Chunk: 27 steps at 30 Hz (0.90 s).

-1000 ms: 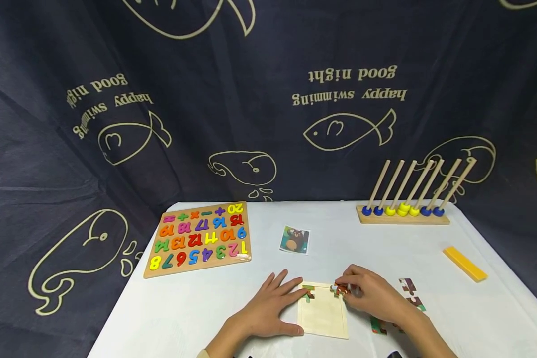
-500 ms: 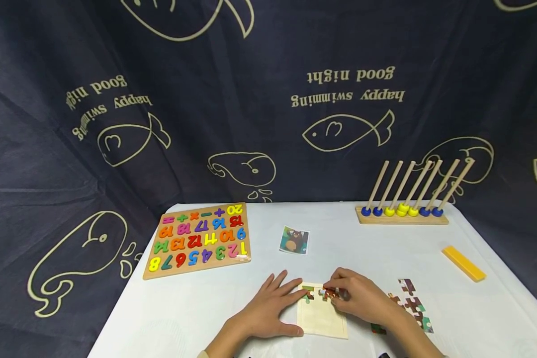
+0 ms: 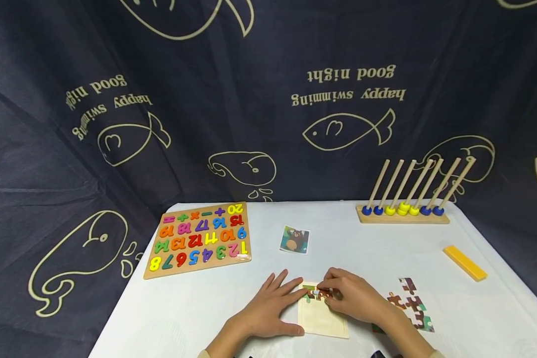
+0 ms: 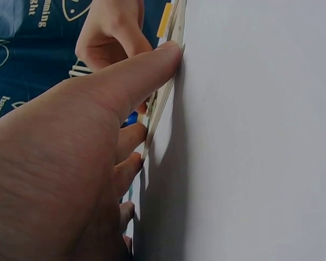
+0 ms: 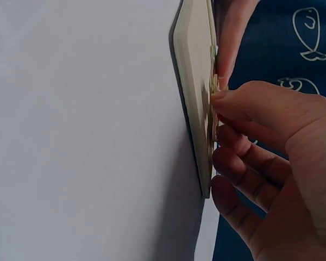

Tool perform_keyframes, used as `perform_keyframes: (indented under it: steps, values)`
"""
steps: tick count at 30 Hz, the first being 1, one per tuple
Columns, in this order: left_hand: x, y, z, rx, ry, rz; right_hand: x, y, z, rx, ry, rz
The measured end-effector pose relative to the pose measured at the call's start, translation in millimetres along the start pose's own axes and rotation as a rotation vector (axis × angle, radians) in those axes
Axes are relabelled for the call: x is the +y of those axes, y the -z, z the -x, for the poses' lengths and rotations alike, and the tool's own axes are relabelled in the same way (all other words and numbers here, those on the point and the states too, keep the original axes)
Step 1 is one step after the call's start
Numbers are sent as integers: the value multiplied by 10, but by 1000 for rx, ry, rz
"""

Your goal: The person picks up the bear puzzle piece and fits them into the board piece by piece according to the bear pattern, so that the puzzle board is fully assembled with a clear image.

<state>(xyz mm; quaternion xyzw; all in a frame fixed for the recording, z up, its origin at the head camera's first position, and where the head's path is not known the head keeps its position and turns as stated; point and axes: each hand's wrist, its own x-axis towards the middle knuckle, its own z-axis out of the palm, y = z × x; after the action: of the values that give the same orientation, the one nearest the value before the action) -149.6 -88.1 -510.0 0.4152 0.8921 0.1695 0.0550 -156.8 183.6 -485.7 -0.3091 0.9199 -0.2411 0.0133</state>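
Note:
A square pale wooden puzzle tray [image 3: 323, 319] lies on the white table. My left hand [image 3: 267, 309] rests along its left side, fingers spread and thumb at the lower edge; in the left wrist view the thumb touches the tray's edge. A green and brown puzzle piece [image 3: 308, 288] sits in the tray's top left corner, partly under a fingertip. My right hand [image 3: 357, 298] pinches a brown puzzle piece [image 3: 324, 293] between thumb and finger, low over the tray's top row beside that corner piece. Whether the two pieces interlock is hidden by my fingers.
Several loose puzzle pieces [image 3: 414, 303] lie right of the tray, some behind my right forearm. A bear picture card [image 3: 295, 240] lies beyond it. A number board [image 3: 199, 238] is at back left, a bead stand [image 3: 402, 219] at back right, and a yellow block [image 3: 465, 263] at right.
My right hand has moved left with the brown puzzle piece, from the tray's top right corner to beside the corner piece. The left hand has stayed in place.

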Motion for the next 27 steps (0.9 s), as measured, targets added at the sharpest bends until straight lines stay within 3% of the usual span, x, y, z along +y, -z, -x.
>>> perform_keyframes:
  steps: [19,27]
  values:
    - [-26,-10,2,4,1,8,-20,-28,-38,45,61,42]
    - [31,-14,-8,14,-9,9,-31,-35,-7,45,64,79]
